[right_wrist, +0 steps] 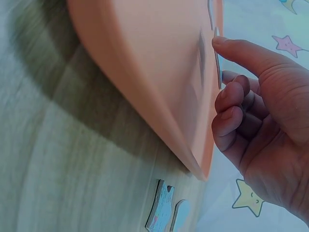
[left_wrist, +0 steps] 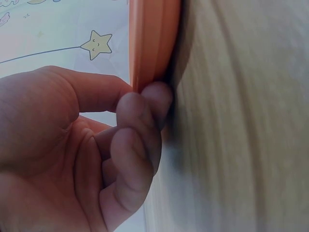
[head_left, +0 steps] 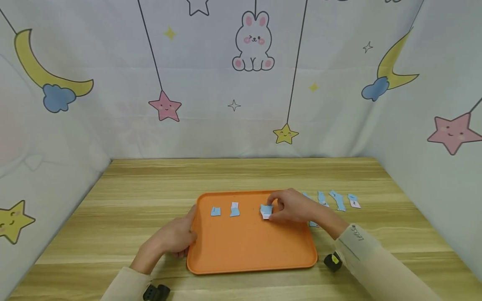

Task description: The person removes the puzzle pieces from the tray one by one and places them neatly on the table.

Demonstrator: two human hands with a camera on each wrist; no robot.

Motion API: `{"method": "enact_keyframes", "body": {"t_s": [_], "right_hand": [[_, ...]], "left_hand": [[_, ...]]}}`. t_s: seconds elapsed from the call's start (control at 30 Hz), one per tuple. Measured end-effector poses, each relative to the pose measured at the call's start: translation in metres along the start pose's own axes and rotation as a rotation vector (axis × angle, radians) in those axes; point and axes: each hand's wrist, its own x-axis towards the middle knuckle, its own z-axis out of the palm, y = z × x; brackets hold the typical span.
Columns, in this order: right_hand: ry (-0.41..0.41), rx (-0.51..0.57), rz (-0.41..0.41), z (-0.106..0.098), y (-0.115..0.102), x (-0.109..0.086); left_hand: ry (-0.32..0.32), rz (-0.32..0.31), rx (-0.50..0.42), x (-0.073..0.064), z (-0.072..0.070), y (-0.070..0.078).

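An orange tray [head_left: 248, 248] lies on the wooden table. My left hand [head_left: 176, 235] holds its left rim, the other fingers curled below, as the left wrist view shows at the tray edge [left_wrist: 154, 43]. Over the right half of the tray, my right hand [head_left: 291, 205] pinches a light blue and white puzzle piece [head_left: 265, 212] between thumb and index finger. In the right wrist view this thin piece [right_wrist: 218, 63] is edge-on, raised over the tray floor. Two similar pieces, a small blue one [head_left: 216, 211] and a taller blue-and-white one [head_left: 234, 209], lie on the tray's left half.
Right of the tray, several more puzzle pieces lie on the table, among them a long blue one [head_left: 338, 200] and a blue-and-white one [head_left: 354, 201]. One piece [head_left: 313, 224] is partly hidden under the right forearm. A patterned cloth [head_left: 211, 138] encloses the table's back and sides.
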Motion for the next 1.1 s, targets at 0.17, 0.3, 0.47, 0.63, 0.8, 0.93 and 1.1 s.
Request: {"method": "enact_keyframes", "body": {"t_s": [0.17,0.3,0.47,0.63,0.8,0.93,1.1], "right_hand": [[0.003,0.004,-0.007,0.0,0.002,-0.002],[0.009,0.012,-0.005,0.0,0.004,-0.005],[0.016,0.018,0.005,-0.001,0.007,-0.008],[0.027,0.027,0.016,-0.003,0.011,-0.014],[0.031,0.034,0.015,-0.004,0.017,-0.021],[0.032,0.036,0.012,-0.003,0.021,-0.025],[0.036,0.034,0.014,-0.005,0.025,-0.03]], "left_hand": [[0.003,0.008,0.006,0.0,0.0,0.0],[0.002,0.008,0.006,0.0,0.0,0.0],[0.006,0.013,0.007,0.001,0.0,0.0],[0.012,0.025,0.019,0.001,0.0,-0.001],[0.013,0.017,0.019,0.001,0.0,0.0],[0.012,0.011,0.015,0.001,0.0,0.0],[0.006,0.013,0.018,0.001,0.0,0.0]]}}
